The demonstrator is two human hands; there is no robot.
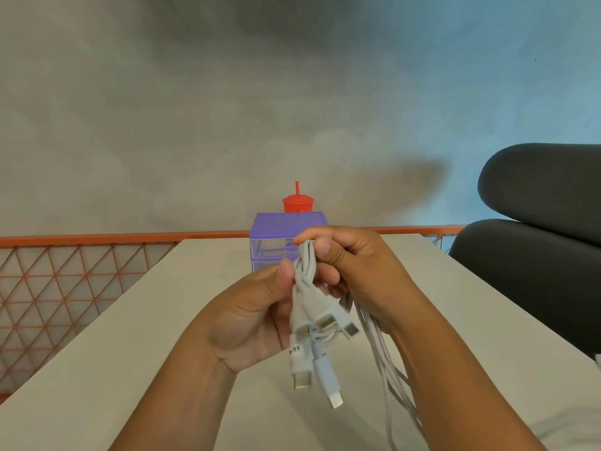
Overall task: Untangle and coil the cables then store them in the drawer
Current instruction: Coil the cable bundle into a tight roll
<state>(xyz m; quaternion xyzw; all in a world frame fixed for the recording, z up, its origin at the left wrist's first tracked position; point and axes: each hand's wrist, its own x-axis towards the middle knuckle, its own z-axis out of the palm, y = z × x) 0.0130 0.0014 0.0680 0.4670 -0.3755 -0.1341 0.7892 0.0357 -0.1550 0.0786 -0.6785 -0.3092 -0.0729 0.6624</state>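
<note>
Both hands are raised above the worktop (130,353) and meet at the centre of the view, holding one bundle of white cables (305,278).

**Left-hand grip** (257,314): closed on the bundle. The palm faces right, the thumb (286,271) presses against the left side of the cables, and the fingers wrap behind them, mostly hidden.

**Right-hand grip** (354,265): closed on the upper end of the bundle. The thumb (322,249) lies across the front of the cables and the fingers curl over the top, directly above the left thumb. The two hands touch or nearly touch at the bundle.

**Cables:** the strands are twisted together between the two thumbs. Below the hands several connector ends hang free, among them a plug with a printed label band (300,375) and a longer plug (335,398) just beside it. Two more metal-tipped plugs point right, below the right-hand fingers. Loose strands (380,353) run down along the right forearm and leave the lower edge of the view.

**Drawer unit** (286,222): a purple frame with clear drawers stands at the far end of the worktop, directly behind the hands and partly covered by them. No cable shows in the visible part of it.

**Surroundings:** a red cup with a straw (298,203) shows above the top of the unit. An orange mesh railing (65,281) runs along the left side. A dark padded seat (536,222) stands at the right.
</note>
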